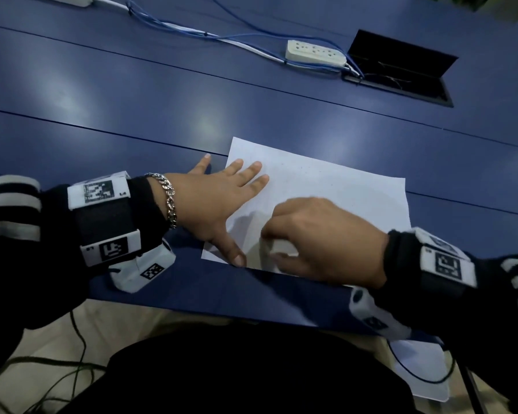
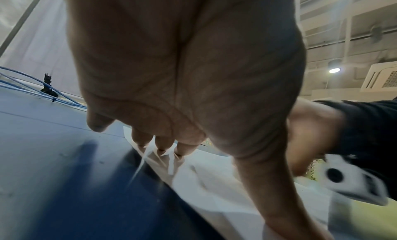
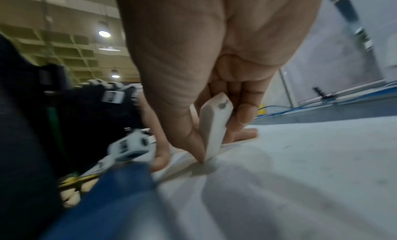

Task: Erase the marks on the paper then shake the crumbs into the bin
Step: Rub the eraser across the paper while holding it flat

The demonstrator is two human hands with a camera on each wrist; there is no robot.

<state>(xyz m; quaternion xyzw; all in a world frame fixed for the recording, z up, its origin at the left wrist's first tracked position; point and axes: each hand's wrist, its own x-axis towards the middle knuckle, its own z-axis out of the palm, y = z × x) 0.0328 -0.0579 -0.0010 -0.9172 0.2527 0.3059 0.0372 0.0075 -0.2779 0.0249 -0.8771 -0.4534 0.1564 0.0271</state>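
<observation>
A white sheet of paper [image 1: 335, 186] lies on the blue table near its front edge. My left hand [image 1: 222, 198] lies flat with spread fingers on the sheet's left side, thumb along the near edge, little finger on the table. My right hand [image 1: 320, 243] pinches a white eraser [image 1: 283, 248] between thumb and fingers and holds its lower end against the paper near the front edge. In the right wrist view the eraser [image 3: 214, 124] stands tilted on the paper [image 3: 300, 175], a grey smudge on its top. Faint specks dot the sheet. No bin is in view.
A white power strip [image 1: 314, 53] with blue cables [image 1: 192, 28] lies at the back of the table [image 1: 132, 115], beside an open black cable hatch [image 1: 398, 70]. Another white sheet [image 1: 425, 372] lies below the table edge at the right. Cords run over the floor at left.
</observation>
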